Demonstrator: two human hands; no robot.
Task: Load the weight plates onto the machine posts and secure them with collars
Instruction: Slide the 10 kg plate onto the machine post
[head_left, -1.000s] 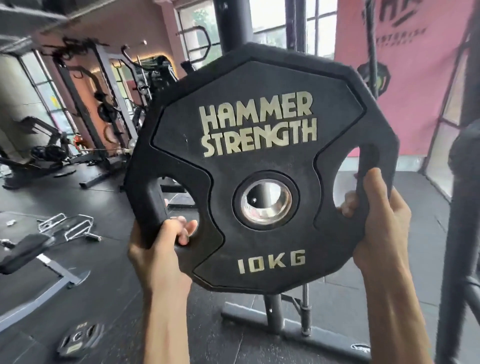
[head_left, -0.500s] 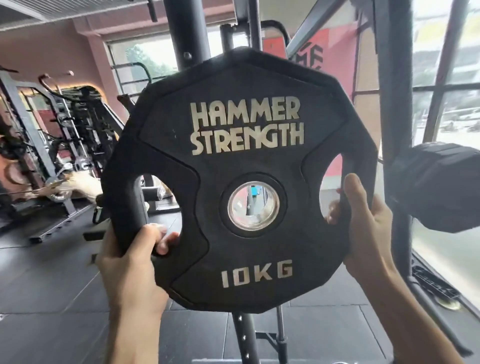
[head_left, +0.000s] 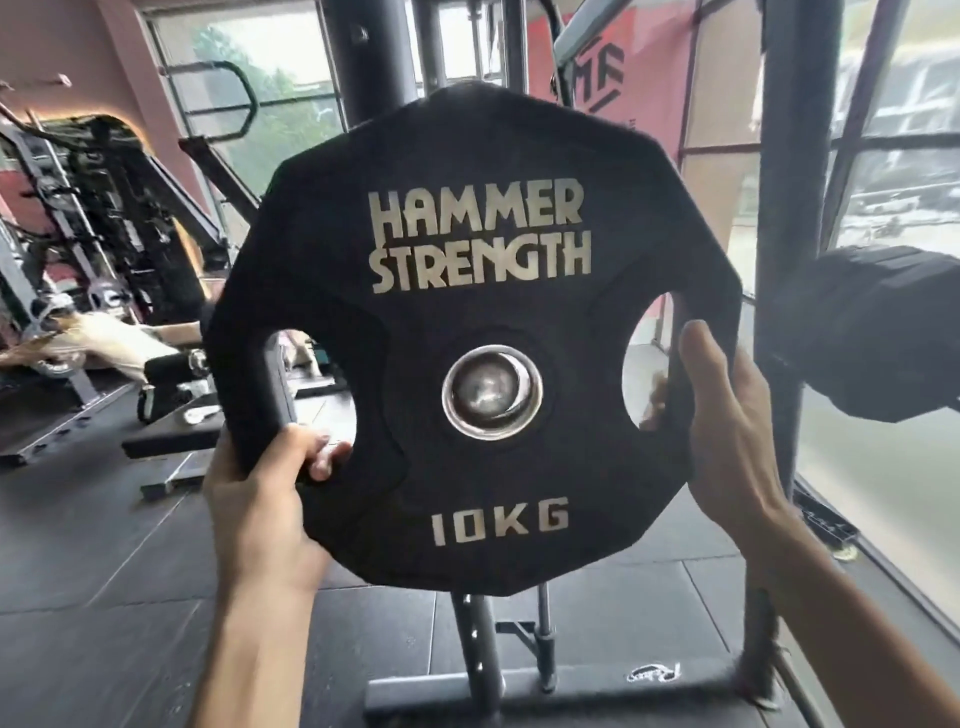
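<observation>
Dark rubber flooring (head_left: 104, 649) fills the bottom of the frame, and over it my feed shows both forearms reaching up. Nearest, the left hand (head_left: 265, 499) has its fingers curled through the left cut-out of the weight plate (head_left: 478, 322), wrapped round the grip bar. The right hand (head_left: 727, 431) clamps the opposite rim, thumb laid up the front face and fingers hooked behind through the right cut-out. The plate is held upright and off the floor in the centre of the frame, face toward the camera. Its steel-ringed bore (head_left: 492, 396) shows something rounded and metallic inside; I cannot tell whether that is a post end. I judge the step to be lining the bore up with a post. I would keep the plate square, sight through the ring, push straight without tilting, and draw the rear fingers clear before it seats; a collar comes after. Pale lettering on the face reads "HAMMER STRENGTH" above the bore and "10KG" below it. Behind, at lower centre, the machine base (head_left: 519, 696) carries a small script logo (head_left: 652, 674), too blurred to read. A dark bulky mass (head_left: 878, 332), perhaps another plate, sits at the right edge beside an upright column (head_left: 784, 208). Farthest off, a red banner (head_left: 613, 67) at the top shows partial letters I cannot make out, and other gym machines (head_left: 104, 218) crowd the upper left.
</observation>
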